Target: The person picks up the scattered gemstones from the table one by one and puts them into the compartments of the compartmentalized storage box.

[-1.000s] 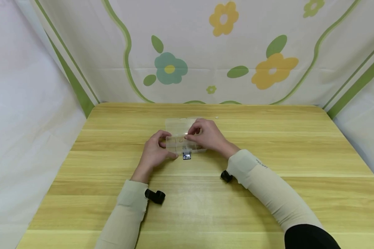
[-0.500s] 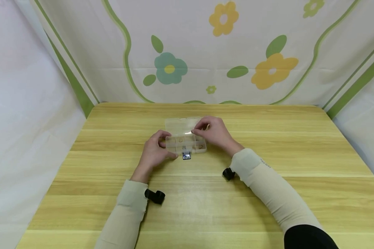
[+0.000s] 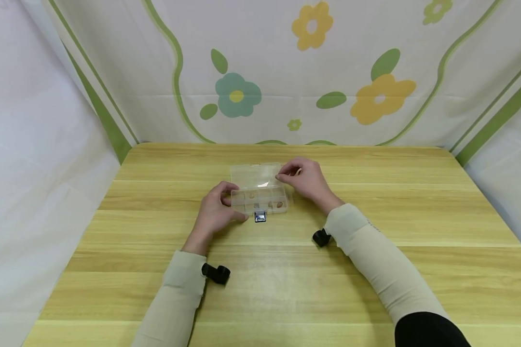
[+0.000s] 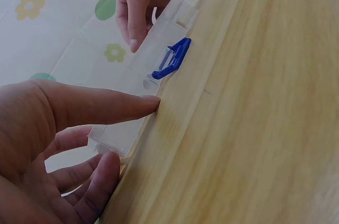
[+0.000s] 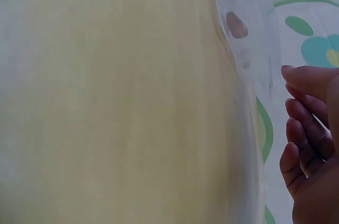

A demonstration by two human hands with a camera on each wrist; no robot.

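Note:
A clear plastic compartment box [image 3: 239,205] lies on the table with its lid [image 3: 253,174] tipped back. Its blue latch [image 4: 179,59] hangs at the front. My left hand [image 3: 214,209] grips the box's left end, thumb along the front wall and fingers behind. A brown oval piece [image 3: 280,205] sits in the front right compartment; a small ring-like piece [image 3: 252,196] lies in a rear one. Near the lid's right edge, my right hand [image 3: 306,180] has thumb and index fingertips together. Nothing shows between them in the right wrist view, where the brown piece appears through the box wall.
The wooden table [image 3: 260,289] spreads around the box. Behind it hangs a white cloth [image 3: 278,72] with printed flowers. A black wrist camera [image 3: 217,273] sits on the left sleeve, another on the right.
My right hand has moved from above the box to the right and slightly back, uncovering the right compartments. My left hand and the box have stayed in place.

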